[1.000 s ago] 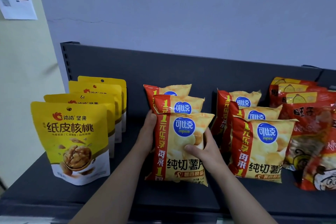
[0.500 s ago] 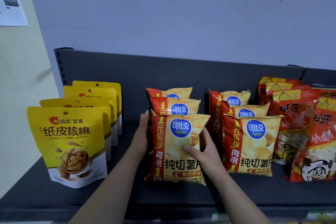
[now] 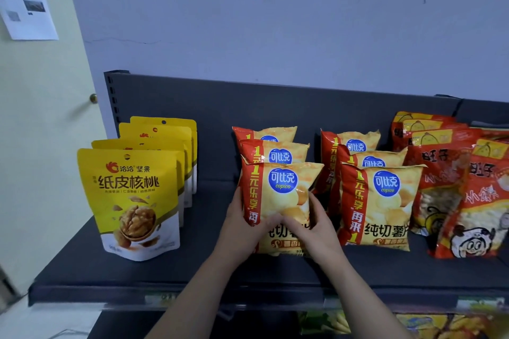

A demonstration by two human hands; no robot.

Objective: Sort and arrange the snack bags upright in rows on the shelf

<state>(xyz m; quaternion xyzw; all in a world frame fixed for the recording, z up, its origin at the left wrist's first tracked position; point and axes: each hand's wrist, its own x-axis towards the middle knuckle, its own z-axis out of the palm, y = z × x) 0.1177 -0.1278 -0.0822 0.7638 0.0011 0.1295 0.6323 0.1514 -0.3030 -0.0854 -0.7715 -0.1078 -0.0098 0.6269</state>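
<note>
Lilac wall (image 3: 275, 22); cream door (image 3: 41, 159) w/ paper (image 3: 27, 5) left.

dark grey metal shelf (image 3: 82, 270), l to r: row of 4 yellow walnut stand-up pouches (image 3: 129, 195), a gap, 2 rows of 3 red-and-yellow foil crisp bags (image 3: 380, 201), then red plastic snack bags (image 3: 440, 187) leaning at far r.

Glossy foil chip bag (image 3: 283, 192) — matt dark shelf (image 3: 154, 272).

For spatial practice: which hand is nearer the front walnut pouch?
Left. The left hand grips the chip bag on its side toward the walnut pouch; the right hand, the far side.
</note>
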